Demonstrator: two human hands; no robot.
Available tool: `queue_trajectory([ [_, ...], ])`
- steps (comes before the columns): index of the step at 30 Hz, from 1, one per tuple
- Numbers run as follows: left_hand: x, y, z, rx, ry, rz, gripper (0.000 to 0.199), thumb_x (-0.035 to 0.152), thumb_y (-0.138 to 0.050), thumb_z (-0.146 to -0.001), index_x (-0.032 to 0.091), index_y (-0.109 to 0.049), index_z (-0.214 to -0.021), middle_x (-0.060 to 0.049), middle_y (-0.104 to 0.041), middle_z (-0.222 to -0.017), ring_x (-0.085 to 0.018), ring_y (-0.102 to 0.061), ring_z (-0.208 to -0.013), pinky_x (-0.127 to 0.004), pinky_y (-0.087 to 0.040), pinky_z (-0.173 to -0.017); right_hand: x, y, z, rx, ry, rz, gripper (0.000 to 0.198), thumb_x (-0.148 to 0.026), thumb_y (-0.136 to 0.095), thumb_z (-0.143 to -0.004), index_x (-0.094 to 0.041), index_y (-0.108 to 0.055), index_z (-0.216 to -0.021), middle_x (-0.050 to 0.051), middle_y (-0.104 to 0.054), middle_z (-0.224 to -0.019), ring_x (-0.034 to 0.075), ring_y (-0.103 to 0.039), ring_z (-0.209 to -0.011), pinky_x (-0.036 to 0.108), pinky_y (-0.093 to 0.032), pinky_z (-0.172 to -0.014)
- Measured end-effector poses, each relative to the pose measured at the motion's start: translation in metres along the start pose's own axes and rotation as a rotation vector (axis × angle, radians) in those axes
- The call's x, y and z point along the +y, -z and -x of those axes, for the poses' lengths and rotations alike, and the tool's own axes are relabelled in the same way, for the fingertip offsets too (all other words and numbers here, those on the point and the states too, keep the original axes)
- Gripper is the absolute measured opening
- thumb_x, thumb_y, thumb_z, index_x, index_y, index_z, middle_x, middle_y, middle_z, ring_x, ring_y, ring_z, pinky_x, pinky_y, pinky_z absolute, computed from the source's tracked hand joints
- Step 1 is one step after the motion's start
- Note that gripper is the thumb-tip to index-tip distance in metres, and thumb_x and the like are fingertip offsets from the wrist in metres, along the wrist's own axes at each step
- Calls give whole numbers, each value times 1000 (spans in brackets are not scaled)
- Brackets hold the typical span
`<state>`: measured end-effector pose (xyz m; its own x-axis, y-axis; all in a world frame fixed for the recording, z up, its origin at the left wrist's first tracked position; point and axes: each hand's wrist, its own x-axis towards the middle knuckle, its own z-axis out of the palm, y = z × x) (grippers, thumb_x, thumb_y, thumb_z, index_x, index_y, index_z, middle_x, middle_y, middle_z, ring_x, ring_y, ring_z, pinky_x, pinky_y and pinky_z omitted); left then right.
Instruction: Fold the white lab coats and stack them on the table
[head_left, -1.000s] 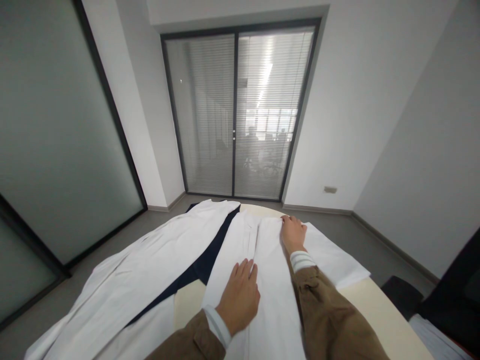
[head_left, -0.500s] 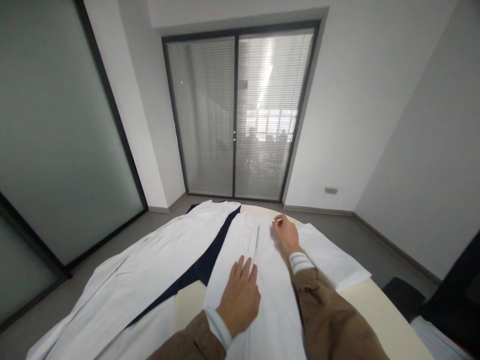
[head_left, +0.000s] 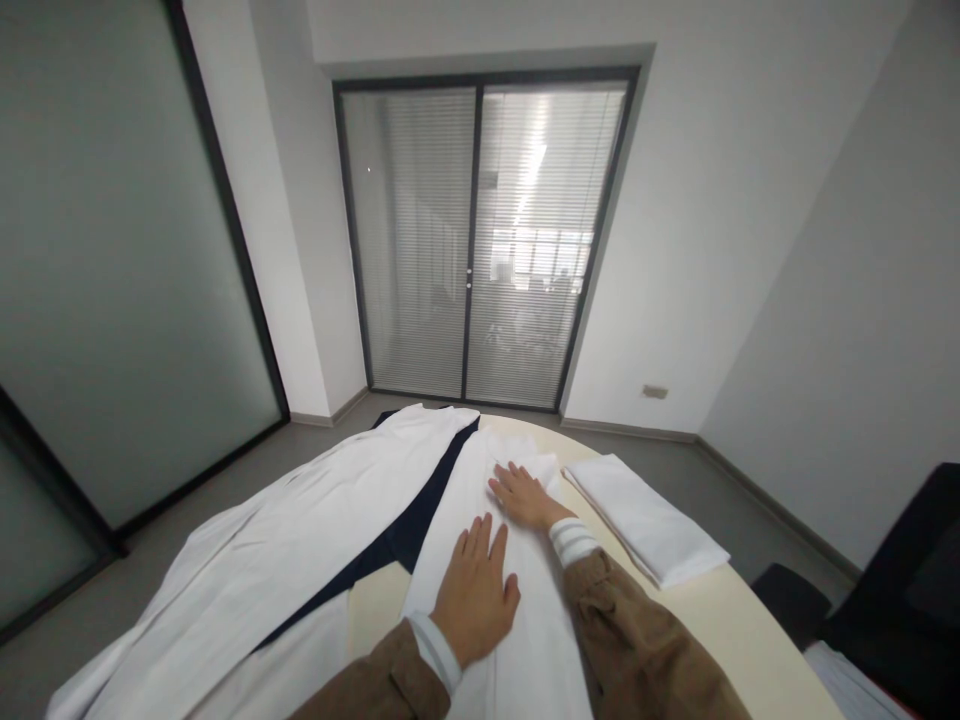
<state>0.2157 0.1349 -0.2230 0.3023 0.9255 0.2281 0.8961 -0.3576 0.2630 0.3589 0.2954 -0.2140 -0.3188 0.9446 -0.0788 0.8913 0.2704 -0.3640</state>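
Note:
A long white cloth, perhaps a garment, lies lengthwise in front of me on a cream table. My left hand rests flat on its near half, fingers stretched out. Farther up the same cloth, my right hand lies palm down with its fingers spread. Neither hand grips anything. To the right sits a folded white cloth, apart from the one under my hands. A larger white garment spreads over the left side, with dark navy fabric showing between the two.
The table's rounded edge curves along the right. Beyond it stands a black chair with pale fabric on it. Behind the table is a glass door with blinds. A frosted glass panel rises at the left.
My right hand has moved left from the cloth's right edge and now lies flat on it, its fingers opened out. The left hand stays in nearly the same place.

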Motion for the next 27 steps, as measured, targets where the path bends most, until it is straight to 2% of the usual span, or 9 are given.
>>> queue_trajectory([
  [3,1,-4,0,100,126,-64,68,51,-42,-93,13,-37,-149,-20,-27,-157,-37,-16,-147,-54,-15,-118,-4,-5,6,-1,9,15,61,-59,-24,-98,-31,-31,-151,7,-12,-163,30,-5,-150,55,-8,-116],
  [5,0,-6,1,140,184,-91,68,53,-41,-93,13,-41,-147,-21,-30,-156,-40,-15,-147,-59,-12,-117,-4,-6,10,43,10,16,58,-57,-22,-99,-32,-35,-150,6,-17,-163,29,-8,-150,52,-8,-117],
  [9,-4,-9,1,116,131,-69,64,53,-37,-95,17,-41,-147,-19,-31,-156,-40,-19,-146,-60,-15,-116,-4,-6,13,112,11,-27,55,-56,-26,-99,-32,-43,-145,7,-24,-161,27,-13,-149,51,-9,-117],
  [12,-6,-11,2,117,66,-49,61,51,-36,-96,22,-38,-149,-16,-29,-158,-39,-19,-146,-59,-17,-115,-9,-1,8,94,-39,-157,51,-54,-34,-97,-30,-51,-139,7,-27,-160,29,-14,-149,54,-8,-116],
  [14,-7,-13,3,128,48,-48,60,49,-36,-96,21,-37,-150,-16,-29,-157,-38,-19,-147,-60,-18,-115,-16,3,0,94,-79,-246,49,-53,-42,-95,-26,-56,-134,10,-35,-156,32,-21,-146,55,-12,-115],
  [18,-6,-12,4,129,49,-48,61,48,-36,-96,18,-39,-149,-17,-31,-157,-37,-19,-147,-59,-18,-115,-34,13,-27,173,-99,-355,52,-51,-50,-91,-21,-53,-133,12,-60,-132,28,-52,-125,46,-32,-107],
  [20,-5,-9,4,119,65,-39,63,50,-36,-95,16,-40,-148,-17,-31,-157,-37,-20,-146,-58,-18,-116,-42,16,-42,216,-108,-423,52,-50,-52,-89,-21,-52,-132,10,-66,-120,24,-60,-112,40,-39,-100],
  [24,-2,2,4,69,96,-15,66,52,-36,-95,14,-39,-148,-16,-29,-157,-36,-20,-147,-57,-17,-117,-53,17,-67,279,-121,-574,45,-42,-56,-86,-17,-55,-122,8,-69,-102,21,-64,-91,31,-46,-82],
  [27,0,12,4,28,117,23,68,54,-37,-94,12,-39,-149,-17,-28,-158,-37,-19,-147,-57,-17,-118,-55,14,-76,288,-112,-699,26,-34,-57,-82,-14,-61,-99,3,-65,-77,18,-61,-74,28,-46,-70],
])
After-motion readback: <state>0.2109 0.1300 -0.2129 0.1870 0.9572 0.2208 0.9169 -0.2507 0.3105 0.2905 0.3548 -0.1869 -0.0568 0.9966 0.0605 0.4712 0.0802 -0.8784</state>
